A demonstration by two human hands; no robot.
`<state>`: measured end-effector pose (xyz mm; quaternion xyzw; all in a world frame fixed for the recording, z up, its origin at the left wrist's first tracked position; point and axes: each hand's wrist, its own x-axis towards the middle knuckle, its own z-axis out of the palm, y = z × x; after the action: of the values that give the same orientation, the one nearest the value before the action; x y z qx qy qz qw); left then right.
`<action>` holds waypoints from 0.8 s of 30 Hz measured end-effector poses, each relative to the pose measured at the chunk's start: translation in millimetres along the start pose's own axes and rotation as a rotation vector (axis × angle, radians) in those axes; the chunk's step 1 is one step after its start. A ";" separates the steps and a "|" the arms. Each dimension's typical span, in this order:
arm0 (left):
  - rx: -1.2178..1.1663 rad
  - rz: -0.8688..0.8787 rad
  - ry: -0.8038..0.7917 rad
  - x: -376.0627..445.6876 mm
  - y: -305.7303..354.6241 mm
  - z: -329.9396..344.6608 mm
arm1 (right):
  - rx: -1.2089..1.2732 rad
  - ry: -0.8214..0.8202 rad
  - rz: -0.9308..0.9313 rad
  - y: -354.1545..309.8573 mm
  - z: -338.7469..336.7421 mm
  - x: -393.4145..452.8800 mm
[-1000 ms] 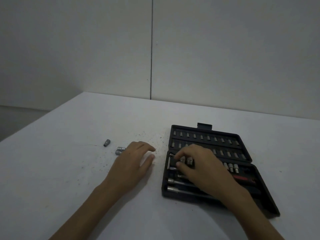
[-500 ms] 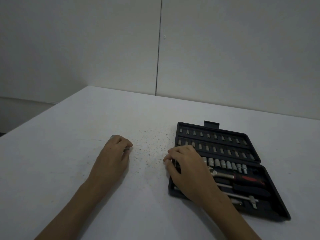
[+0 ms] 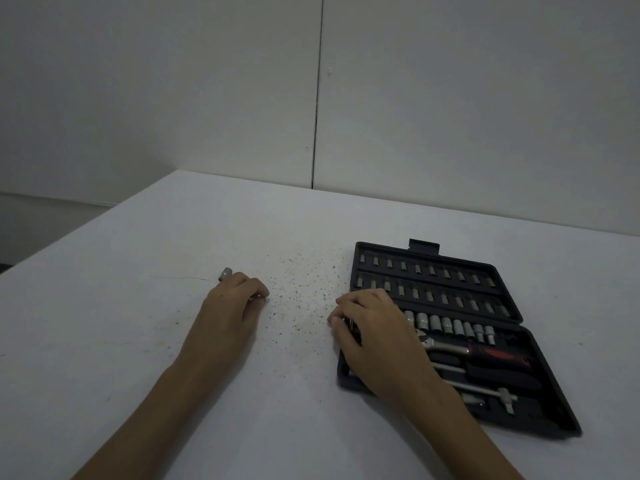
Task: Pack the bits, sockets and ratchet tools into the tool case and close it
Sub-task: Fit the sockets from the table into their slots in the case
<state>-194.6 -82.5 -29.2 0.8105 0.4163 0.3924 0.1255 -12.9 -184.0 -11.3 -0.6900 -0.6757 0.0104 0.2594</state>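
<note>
The black tool case (image 3: 550,415) lies open on the white table. Its far half holds two rows of bits (image 3: 431,270). The near half holds a row of sockets (image 3: 450,325), a ratchet with a red and black handle (image 3: 491,353) and thin extension bars (image 3: 485,389). My right hand (image 3: 377,341) rests on the case's left end, its thumb and curled fingers pinching a thin dark bar (image 3: 350,326). My left hand (image 3: 232,308) lies on the table to the left, fingers curled over a small socket (image 3: 259,299) that barely shows. A second loose socket (image 3: 226,273) stands just beyond that hand.
Dark specks (image 3: 304,289) are scattered over the table between my hands. The table's left edge (image 3: 86,225) runs diagonally back to a plain wall. The case's latch tab (image 3: 424,244) sticks out on the far side.
My left hand slid forward onto the loose sockets and curled its fingers over one. My right hand moved from the socket row to the case's left end.
</note>
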 end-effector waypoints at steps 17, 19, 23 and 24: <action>-0.531 -0.018 -0.203 15.7 78.1 33.3 | 0.461 0.031 0.084 24.3 -44.4 -7.1; -0.528 0.020 -0.218 17.9 87.6 43.0 | 0.474 0.050 0.107 32.8 -49.2 -11.1; -0.590 0.031 -0.250 19.1 103.9 58.8 | 0.450 0.119 0.150 47.8 -55.0 -19.3; -0.601 0.038 -0.260 19.3 107.3 62.5 | 0.450 0.135 0.163 50.7 -56.5 -21.1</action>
<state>-79.8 -126.6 -3.4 0.7880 0.2470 0.3934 0.4040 52.8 -220.8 11.6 -0.6660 -0.5797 0.1352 0.4495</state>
